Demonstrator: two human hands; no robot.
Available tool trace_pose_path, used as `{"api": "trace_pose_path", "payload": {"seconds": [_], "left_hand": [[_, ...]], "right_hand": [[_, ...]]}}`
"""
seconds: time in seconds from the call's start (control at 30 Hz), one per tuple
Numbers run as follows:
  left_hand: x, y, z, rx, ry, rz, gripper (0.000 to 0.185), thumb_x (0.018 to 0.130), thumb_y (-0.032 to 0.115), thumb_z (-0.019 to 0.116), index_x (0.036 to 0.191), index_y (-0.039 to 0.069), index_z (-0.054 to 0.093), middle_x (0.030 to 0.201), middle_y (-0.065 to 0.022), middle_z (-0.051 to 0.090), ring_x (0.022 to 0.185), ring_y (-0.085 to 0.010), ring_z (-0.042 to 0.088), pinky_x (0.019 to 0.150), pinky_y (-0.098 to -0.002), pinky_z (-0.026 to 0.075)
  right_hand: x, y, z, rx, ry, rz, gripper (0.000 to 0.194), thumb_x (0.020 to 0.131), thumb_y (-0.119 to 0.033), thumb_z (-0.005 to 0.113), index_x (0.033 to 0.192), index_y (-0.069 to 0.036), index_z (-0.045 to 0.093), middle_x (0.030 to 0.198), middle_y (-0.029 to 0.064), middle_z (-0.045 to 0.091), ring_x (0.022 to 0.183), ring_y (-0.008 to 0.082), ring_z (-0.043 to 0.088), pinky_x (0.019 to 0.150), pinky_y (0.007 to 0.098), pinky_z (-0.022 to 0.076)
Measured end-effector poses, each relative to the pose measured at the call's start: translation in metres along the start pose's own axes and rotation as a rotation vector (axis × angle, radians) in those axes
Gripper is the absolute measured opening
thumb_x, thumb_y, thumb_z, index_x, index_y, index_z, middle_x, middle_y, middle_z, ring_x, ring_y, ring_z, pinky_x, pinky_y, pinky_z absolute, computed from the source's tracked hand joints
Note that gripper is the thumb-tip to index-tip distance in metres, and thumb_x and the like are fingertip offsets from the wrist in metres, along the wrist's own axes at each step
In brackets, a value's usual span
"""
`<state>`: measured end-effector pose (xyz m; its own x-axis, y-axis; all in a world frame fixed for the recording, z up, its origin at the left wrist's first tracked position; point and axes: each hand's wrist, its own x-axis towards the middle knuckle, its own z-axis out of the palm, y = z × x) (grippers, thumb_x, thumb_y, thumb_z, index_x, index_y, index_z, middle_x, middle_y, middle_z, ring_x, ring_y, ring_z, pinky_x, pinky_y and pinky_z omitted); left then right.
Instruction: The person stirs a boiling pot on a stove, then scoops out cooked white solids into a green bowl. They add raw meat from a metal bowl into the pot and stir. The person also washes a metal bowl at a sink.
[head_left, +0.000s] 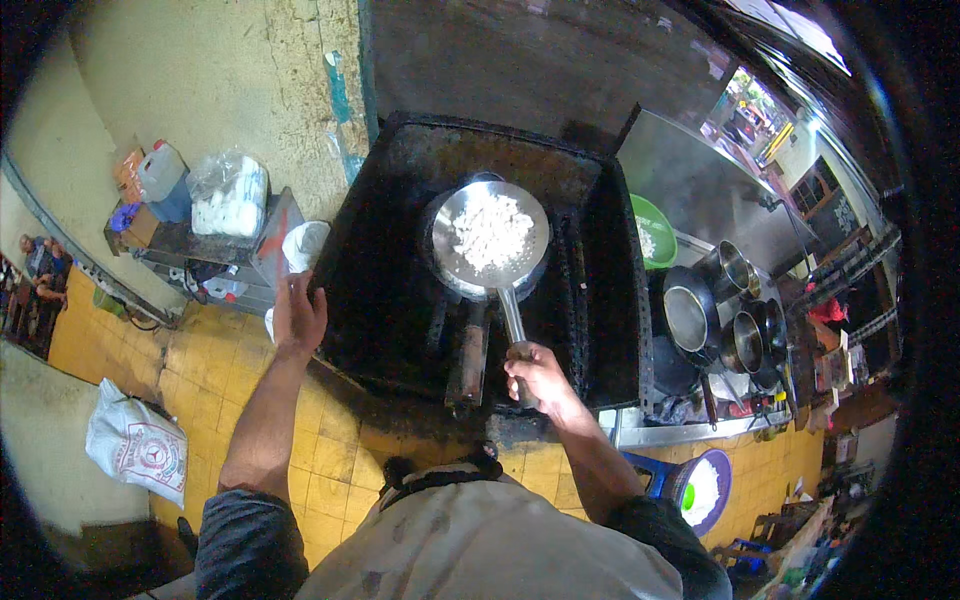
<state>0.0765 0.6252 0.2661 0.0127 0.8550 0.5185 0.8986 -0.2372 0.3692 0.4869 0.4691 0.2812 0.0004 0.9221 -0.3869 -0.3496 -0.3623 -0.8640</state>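
Note:
My right hand (537, 375) is closed around the handle of a perforated metal skimmer (517, 264). White pieces of food (493, 231) lie heaped in its bowl. The skimmer is over a pan, whose rim and wide handle (471, 356) show beneath it on a blackened stove (409, 139). My left hand (300, 315) is at the stove's left edge, fingers extended, just below a white container (306, 244). Whether its fingers touch the container or the edge cannot be told.
On the right, a green basin (661, 232) with white contents stands behind stacked pans (686, 315). A purple tub (721, 487) of white food is below. At left are a shelf (161, 244) with a jerrycan (161, 174) and plastic-wrapped goods (231, 199), and a white sack (139, 446) on the floor.

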Motion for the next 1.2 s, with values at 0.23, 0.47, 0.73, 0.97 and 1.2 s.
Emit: {"api": "trace_pose_path", "payload": {"seconds": [0.23,0.47,0.73,0.97,1.2], "left_hand": [[0.002,0.018,-0.013,-0.059,-0.022,-0.049,0.038,0.09,0.009,0.066,0.125,0.0,0.055,0.12,-0.0242,0.058,0.116,-0.0422,0.054,0.101,-0.0456,0.045],[0.001,0.019,-0.014,0.038,-0.064,-0.055,0.037,0.096,0.019,0.059,0.129,0.003,0.052,0.122,-0.0234,0.054,0.118,-0.0444,0.051,0.101,-0.0507,0.043],[0.001,0.014,-0.007,0.039,-0.05,-0.014,0.038,0.097,0.016,0.058,0.131,0.002,0.049,0.123,-0.0243,0.051,0.118,-0.0456,0.051,0.101,-0.0517,0.041],[0.002,0.011,-0.005,0.075,-0.091,-0.055,0.037,0.097,0.016,0.057,0.13,0.001,0.05,0.123,-0.0243,0.052,0.118,-0.0455,0.051,0.101,-0.0508,0.042],[0.003,0.009,-0.004,0.068,-0.108,-0.053,0.038,0.098,0.017,0.057,0.131,0.0,0.049,0.124,-0.0245,0.052,0.118,-0.0452,0.051,0.102,-0.0506,0.041]], "right_hand": [[-0.005,-0.014,-0.002,0.149,-0.159,0.127,0.021,0.087,-0.003,0.065,0.104,-0.005,0.053,0.073,0.0036,0.055,0.055,0.0155,0.055,0.046,0.0319,0.048],[-0.032,-0.086,-0.046,0.3,-0.177,0.182,0.021,0.084,-0.001,0.066,0.102,-0.003,0.056,0.073,0.0034,0.054,0.055,0.0131,0.052,0.045,0.0296,0.0439],[-0.045,-0.211,-0.169,0.272,0.121,-0.097,0.021,0.088,-0.005,0.059,0.107,0.003,0.056,0.076,0.0058,0.057,0.053,0.0123,0.051,0.044,0.0266,0.0435],[0.074,-0.218,-0.295,-0.651,0.788,-0.125,0.017,0.083,-0.012,0.063,0.081,0.005,0.066,0.065,0.0105,0.063,0.053,0.0228,0.061,0.048,0.0377,0.0487],[0.102,-0.187,-0.334,-1.335,1.041,0.057,0.041,0.078,-0.017,0.069,0.107,0.011,0.063,0.11,0.0322,0.068,0.109,0.0454,0.065,0.096,0.0478,0.0534]]}}
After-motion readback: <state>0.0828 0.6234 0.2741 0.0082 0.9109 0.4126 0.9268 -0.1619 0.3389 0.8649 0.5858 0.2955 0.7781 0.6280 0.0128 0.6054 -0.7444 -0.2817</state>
